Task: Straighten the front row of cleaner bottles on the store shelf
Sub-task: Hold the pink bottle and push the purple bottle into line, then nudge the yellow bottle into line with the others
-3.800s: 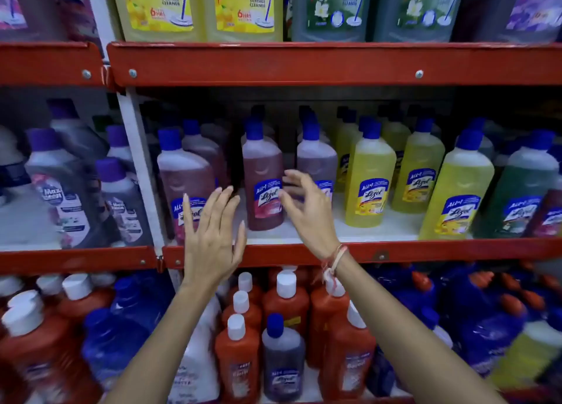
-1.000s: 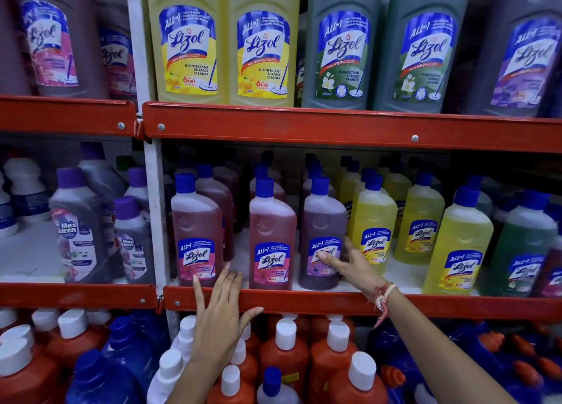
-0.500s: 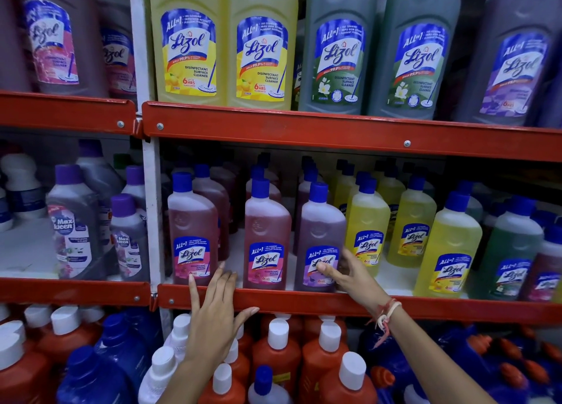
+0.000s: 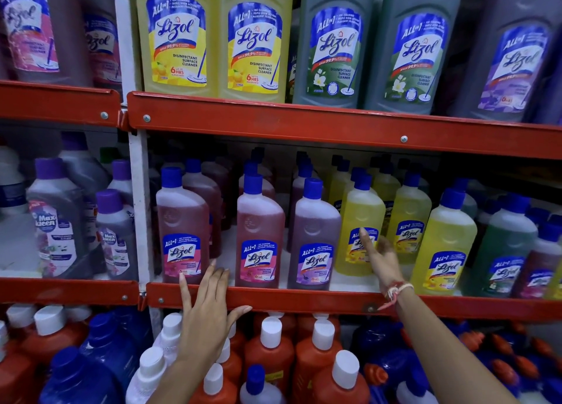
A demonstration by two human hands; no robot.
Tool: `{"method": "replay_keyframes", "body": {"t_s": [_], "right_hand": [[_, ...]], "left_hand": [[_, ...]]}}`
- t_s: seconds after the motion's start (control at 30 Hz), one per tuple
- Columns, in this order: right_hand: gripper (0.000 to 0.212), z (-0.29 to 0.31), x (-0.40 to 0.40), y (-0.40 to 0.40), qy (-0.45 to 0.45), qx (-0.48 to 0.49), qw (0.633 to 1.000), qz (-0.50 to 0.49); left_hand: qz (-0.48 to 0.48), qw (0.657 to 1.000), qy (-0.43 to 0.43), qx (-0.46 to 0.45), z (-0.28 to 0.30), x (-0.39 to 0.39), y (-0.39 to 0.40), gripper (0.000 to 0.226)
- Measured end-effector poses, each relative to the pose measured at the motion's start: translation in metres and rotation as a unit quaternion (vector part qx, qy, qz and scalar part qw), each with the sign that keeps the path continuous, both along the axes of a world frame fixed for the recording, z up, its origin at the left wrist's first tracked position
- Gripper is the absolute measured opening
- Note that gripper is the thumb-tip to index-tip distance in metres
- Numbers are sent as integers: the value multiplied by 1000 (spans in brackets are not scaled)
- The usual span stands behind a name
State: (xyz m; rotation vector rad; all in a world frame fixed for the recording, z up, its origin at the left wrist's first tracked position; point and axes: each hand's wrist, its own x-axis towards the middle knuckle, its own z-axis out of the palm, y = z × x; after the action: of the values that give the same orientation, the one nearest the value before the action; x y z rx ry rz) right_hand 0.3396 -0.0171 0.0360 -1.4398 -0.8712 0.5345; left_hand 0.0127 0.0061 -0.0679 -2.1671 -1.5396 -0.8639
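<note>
On the middle shelf, the front row holds two pink cleaner bottles (image 4: 182,227) (image 4: 260,233), a purple bottle (image 4: 316,236), then yellow bottles (image 4: 360,221) (image 4: 444,245) and a green one (image 4: 504,245), all upright with blue caps. My left hand (image 4: 206,309) lies flat and open against the red shelf edge (image 4: 304,301), fingertips at the base of the first pink bottle. My right hand (image 4: 380,256) is open, fingers stretched up against the label of the first yellow bottle, which stands farther back than the purple one.
Large cleaner bottles (image 4: 179,38) fill the shelf above. Below stand orange bottles with white caps (image 4: 270,352) and blue bottles (image 4: 103,342). A white upright post (image 4: 140,209) divides off grey bottles (image 4: 57,221) on the left.
My right hand has left the purple bottle's label and moved right to the first yellow bottle. My left hand stays on the shelf edge. The view has moved closer.
</note>
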Motion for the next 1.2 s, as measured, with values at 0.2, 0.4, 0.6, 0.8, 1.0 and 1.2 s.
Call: {"method": "replay_keyframes", "body": {"t_s": [0.2,0.4,0.6,0.8,1.0,1.2], "right_hand": [[79,-4,5,5,12,-14,999,50],[66,0,6,-12,-44,0,995,86],[58,-2,16,-26,-57,-7,989,134],[37,-3,23,-38,-111,-10,980,163],[80,-8,34,-50,-173,-19,973,155],[69,-16,18,-61,-199,-16,977,78]], "left_hand": [[-10,1000,-9,8,0,0,1,83],[-29,999,-29,-8,2,0,0,82],[-29,999,-29,-24,2,-1,-1,84],[-43,998,-34,-33,5,-2,-4,82],[-42,999,-25,-22,4,-3,-5,82],[-36,999,-13,-17,3,-6,-5,80]]}}
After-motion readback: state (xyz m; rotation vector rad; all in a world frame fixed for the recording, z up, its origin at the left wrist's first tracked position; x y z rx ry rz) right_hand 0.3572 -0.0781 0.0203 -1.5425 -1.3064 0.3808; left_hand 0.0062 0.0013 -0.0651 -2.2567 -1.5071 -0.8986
